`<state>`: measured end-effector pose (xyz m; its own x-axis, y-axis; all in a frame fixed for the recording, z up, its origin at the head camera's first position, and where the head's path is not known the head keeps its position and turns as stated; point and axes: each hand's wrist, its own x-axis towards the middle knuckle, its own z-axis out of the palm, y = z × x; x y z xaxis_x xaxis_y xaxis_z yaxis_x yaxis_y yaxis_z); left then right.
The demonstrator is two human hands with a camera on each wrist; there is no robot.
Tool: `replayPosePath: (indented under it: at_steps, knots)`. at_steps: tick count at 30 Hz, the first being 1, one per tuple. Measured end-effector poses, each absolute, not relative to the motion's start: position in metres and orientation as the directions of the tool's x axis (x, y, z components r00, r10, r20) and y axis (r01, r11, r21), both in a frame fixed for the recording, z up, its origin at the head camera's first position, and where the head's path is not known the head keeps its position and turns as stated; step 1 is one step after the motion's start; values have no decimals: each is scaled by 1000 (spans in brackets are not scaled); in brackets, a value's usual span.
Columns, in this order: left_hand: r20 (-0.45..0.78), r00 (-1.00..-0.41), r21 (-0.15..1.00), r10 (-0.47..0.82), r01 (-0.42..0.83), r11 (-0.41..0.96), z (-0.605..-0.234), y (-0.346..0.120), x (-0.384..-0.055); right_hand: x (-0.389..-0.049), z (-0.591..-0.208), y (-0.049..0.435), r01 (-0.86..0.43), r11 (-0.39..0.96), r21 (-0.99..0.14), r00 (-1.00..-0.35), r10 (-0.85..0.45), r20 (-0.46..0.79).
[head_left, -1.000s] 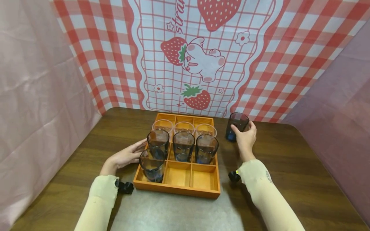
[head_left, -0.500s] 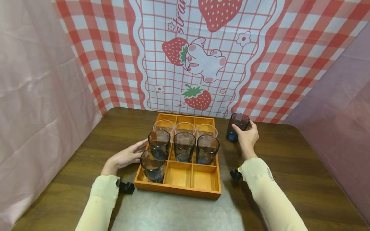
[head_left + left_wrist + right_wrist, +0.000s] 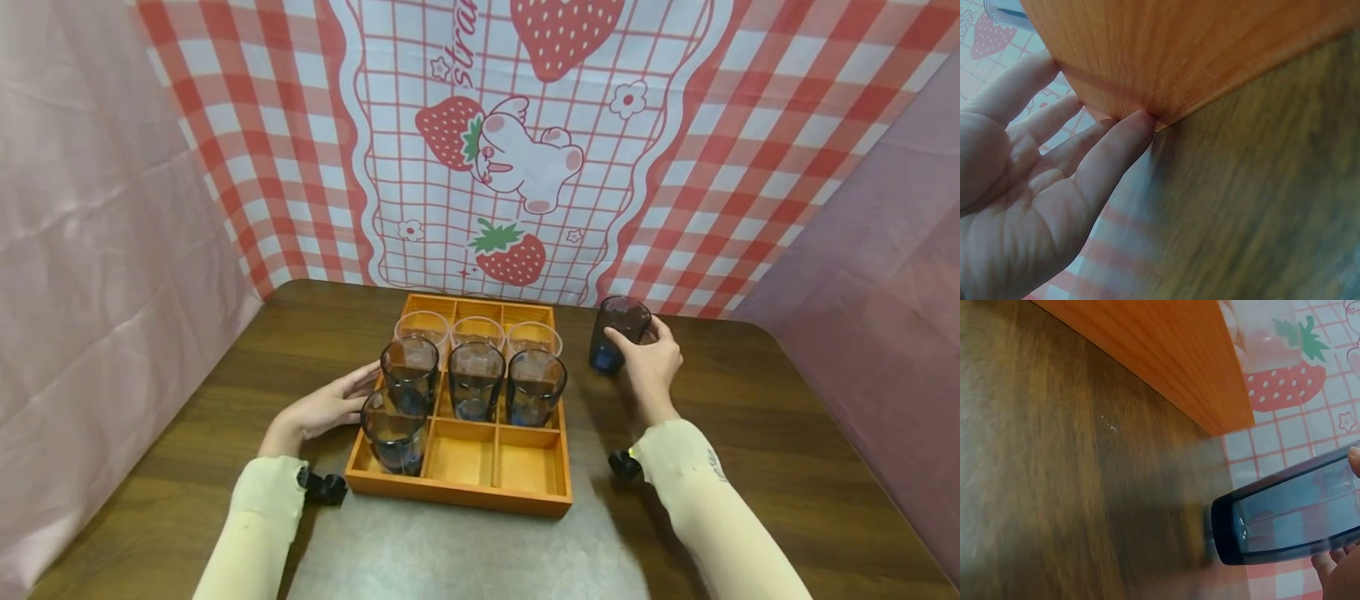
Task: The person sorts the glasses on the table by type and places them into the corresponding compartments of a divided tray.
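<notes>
My right hand [image 3: 654,367] grips a dark tinted glass [image 3: 607,350] at the back right of the table, thumb on the near side and fingers round the far side. In the right wrist view, the glass [image 3: 1291,515] shows its thick dark base close to the tabletop. My left hand [image 3: 330,407] rests its extended fingers against the left side of a wooden divided tray [image 3: 457,493]; the left wrist view shows the fingertips [image 3: 1141,122] on the tray's side wall [image 3: 1210,50]. Dark glasses [image 3: 477,383] fill the tray's middle row, and another dark glass [image 3: 396,437] stands front left.
Clear glasses with pinkish rims [image 3: 424,325] stand in a row behind the dark ones, partly hidden by them. A grey mat [image 3: 465,550] lies before the tray on the brown table [image 3: 750,467]. A strawberry-print cloth [image 3: 510,167] hangs right behind the table.
My right hand has shifted slightly to the right and nearer with the dark glass, which now leans a little more. The left hand and the tray have stayed in place.
</notes>
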<state>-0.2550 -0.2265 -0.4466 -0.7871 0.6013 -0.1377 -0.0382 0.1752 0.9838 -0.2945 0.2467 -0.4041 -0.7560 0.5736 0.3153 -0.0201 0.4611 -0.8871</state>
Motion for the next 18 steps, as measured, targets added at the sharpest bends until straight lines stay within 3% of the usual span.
replayPosePath:
  at_steps: [18]
  knots:
    - [-147,-789,982,596,-41,187,-445,-226,-254,-236,-381,255,-21,473,-881,-854,450,262]
